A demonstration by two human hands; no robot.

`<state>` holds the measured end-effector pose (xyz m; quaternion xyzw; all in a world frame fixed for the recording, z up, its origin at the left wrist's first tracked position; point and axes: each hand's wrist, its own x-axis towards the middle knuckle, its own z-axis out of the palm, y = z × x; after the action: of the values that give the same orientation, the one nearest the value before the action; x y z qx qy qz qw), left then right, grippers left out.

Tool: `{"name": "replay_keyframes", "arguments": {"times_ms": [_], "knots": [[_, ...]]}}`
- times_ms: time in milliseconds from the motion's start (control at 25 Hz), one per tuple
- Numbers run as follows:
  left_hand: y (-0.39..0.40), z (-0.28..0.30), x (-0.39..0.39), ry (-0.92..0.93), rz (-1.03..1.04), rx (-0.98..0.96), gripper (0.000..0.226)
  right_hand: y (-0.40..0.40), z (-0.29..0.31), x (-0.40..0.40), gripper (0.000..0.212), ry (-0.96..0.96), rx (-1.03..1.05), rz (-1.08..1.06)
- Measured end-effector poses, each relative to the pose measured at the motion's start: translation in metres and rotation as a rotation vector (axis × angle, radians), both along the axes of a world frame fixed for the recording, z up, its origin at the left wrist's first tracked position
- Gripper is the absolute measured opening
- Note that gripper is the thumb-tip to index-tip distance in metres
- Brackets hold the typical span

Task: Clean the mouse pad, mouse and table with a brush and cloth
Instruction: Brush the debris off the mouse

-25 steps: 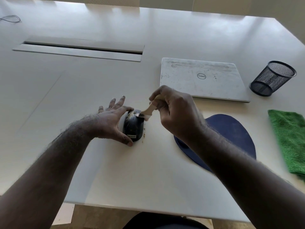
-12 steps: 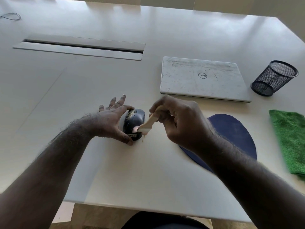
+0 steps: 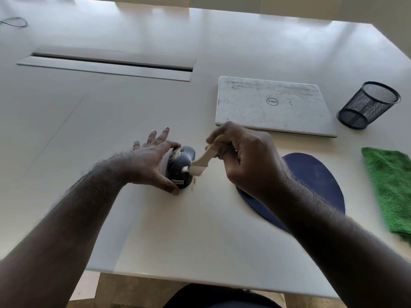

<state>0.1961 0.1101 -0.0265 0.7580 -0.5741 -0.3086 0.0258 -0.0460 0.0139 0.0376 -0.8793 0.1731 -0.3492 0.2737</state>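
We see the dark Lenovo mouse (image 3: 180, 166) sitting on the white worktop (image 3: 178, 230), just left of the blue mouse pad (image 3: 311, 174). Our left hand (image 3: 151, 161) pinches it between thumb and forefinger, the other fingers spread straight. Our right hand (image 3: 242, 161) curls around the wooden handle of a small brush (image 3: 201, 163) — its bristles touch the mouse's right side. Brown crumbs (image 3: 194, 180) lie beside the mouse and some debris sits near its wheel. Further out are a closed Dell laptop (image 3: 273, 105), a black mesh pen cup (image 3: 369, 105) and, at the right edge, a green cloth (image 3: 391, 187).
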Motion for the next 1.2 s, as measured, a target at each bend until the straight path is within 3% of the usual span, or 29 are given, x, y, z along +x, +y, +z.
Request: {"name": "replay_keyframes", "arguments": {"times_ms": [280,480,680,840,1000,1200], "knots": [[-0.0001,-0.0015,0.0009,-0.004,-0.001,-0.001,0.133,0.0065,-0.002,-0.0003,0.015,0.038,0.003,0.054],[-0.0003,-0.0049,0.0037,0.005,-0.008,-0.008,0.135,-0.0006,-0.0019,0.0011,0.014,-0.046,0.003,-0.039],[-0.0011,-0.0072,0.0042,-0.012,-0.011,-0.019,0.135,0.0068,-0.0038,-0.0056,0.016,0.104,-0.002,0.089],[-0.0004,-0.0064,0.0047,0.006,-0.009,-0.013,0.135,-0.0009,-0.0025,-0.0027,0.013,-0.029,0.01,-0.022],[-0.0007,-0.0054,0.0039,0.003,-0.009,-0.016,0.136,0.0057,-0.0013,-0.0019,0.011,0.039,-0.004,0.032],[-0.0001,-0.0045,0.0032,0.014,-0.011,-0.01,0.135,0.0015,-0.0007,-0.0002,0.012,-0.02,-0.012,-0.027]]}}
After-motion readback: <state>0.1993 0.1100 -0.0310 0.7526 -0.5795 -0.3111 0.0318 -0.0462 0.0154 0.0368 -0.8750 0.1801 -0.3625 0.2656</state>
